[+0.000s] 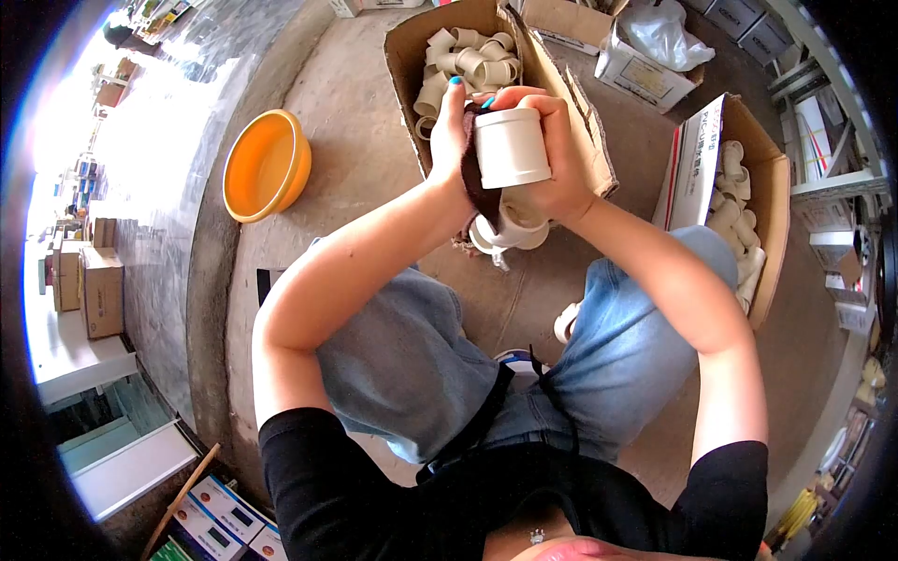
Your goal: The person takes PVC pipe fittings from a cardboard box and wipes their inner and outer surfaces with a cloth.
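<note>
A white plastic pipe fitting [513, 150] is held up in front of a cardboard box of fittings. My right hand [561, 159] wraps round its right side, fingers curled over the top. On its left, my left hand [451, 140] grips a dark brown cloth [485, 198], which lies against the fitting and hangs down below it. Several similar fittings fill the open box [409, 49] behind my hands. Below the cloth, more white fittings [520, 227] rest near the floor, partly hidden by my hands and the cloth.
An orange basin [304, 166] stands on the floor at the left. At the right, another carton [773, 201] holds white fittings. Behind is a box [645, 79] with a clear plastic bag. One fitting [567, 323] lies beside my right knee. Metal shelving [828, 187] lines the right side.
</note>
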Motion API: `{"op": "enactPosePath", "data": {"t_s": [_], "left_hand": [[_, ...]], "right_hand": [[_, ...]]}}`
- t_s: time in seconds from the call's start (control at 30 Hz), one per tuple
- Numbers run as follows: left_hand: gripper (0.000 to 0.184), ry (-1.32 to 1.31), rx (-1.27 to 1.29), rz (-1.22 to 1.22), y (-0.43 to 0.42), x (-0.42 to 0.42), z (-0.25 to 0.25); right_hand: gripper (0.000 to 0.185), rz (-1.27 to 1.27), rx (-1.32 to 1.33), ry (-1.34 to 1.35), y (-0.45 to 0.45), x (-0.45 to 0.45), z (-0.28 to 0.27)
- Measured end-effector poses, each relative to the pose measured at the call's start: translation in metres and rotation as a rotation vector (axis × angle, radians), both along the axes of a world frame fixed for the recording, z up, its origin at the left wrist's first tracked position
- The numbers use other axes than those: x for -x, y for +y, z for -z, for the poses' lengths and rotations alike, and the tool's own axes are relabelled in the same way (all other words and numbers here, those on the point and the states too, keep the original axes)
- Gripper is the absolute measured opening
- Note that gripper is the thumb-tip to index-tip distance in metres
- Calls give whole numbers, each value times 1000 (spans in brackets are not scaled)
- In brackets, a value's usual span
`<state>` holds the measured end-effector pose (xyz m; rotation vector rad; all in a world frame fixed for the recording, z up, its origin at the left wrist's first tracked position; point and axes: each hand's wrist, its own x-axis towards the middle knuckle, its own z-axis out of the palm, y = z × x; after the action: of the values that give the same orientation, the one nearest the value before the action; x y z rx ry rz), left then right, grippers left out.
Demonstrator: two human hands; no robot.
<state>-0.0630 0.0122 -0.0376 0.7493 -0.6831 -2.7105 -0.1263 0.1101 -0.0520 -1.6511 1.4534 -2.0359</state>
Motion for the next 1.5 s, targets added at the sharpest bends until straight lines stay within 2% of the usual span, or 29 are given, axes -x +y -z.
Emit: {"op": "enactPosePath", "data": {"t_s": [0.1,0.2,0.3,0.37,0.43,0.53,0.6,0.67,0.7,0.77,0.87,0.93,0.97,1.0,1.03,1.07,1.1,1.13,1.2,1.23,1.33,1.4,1.5], "left_hand": [[40,-35,129,-9,-3,1,8],[40,-92,186,36,1,2,11],[39,-184,469,98,-1,-1,13],[36,-238,649,139,-8,1,22],[37,-321,622,114,-3,1,14],[41,-349,492,91,1,1,11],[43,-307,412,76,6,1,6],[50,-272,389,170,12,-8,-18],[53,-254,378,172,17,-12,-32],[62,-198,359,249,19,-19,-41],[66,-132,248,304,11,-25,-46],[61,-64,352,372,-1,-25,-34],[60,-54,438,395,-5,-25,-22],[58,-47,523,418,-6,-26,-22],[56,-2,443,296,1,-24,-23],[56,-13,445,309,0,-25,-26],[56,-24,448,322,-3,-25,-28],[56,-34,450,334,-5,-26,-30],[57,-22,641,386,-6,-28,-34],[57,-19,726,429,-5,-30,-35],[57,5,997,494,0,-30,-28],[57,-3,1151,441,-4,-26,-16],[57,-382,1326,471,-5,-25,-20]], "right_hand": [[51,-4,-16,-103,3,-8,-3],[51,38,-184,-373,10,-16,-7],[48,-12,-188,-781,11,-15,-9],[45,-29,-163,-907,10,-14,-16],[43,-32,-145,-1042,10,-17,-29],[41,2,-197,-1094,9,-17,-35],[41,49,-216,-971,8,-13,-30],[42,144,-253,-771,7,-10,-26],[48,268,-320,-485,7,-5,-17],[52,175,-299,-287,10,-4,-19],[61,81,-268,75,13,-1,-18],[62,94,-206,316,13,4,-26],[69,100,-206,398,11,7,-23],[71,61,-232,412,10,10,-24],[73,22,-257,428,10,14,-27],[75,-16,-282,443,12,17,-31],[79,-101,-414,319,18,21,-36],[80,-134,-406,364,19,27,-38],[81,-202,-389,459,17,39,-47],[82,-306,-419,370,20,40,-56],[83,-316,-500,510,27,42,-58],[83,-287,-453,540,27,43,-50],[81,-199,-412,652,29,44,-45]]}}
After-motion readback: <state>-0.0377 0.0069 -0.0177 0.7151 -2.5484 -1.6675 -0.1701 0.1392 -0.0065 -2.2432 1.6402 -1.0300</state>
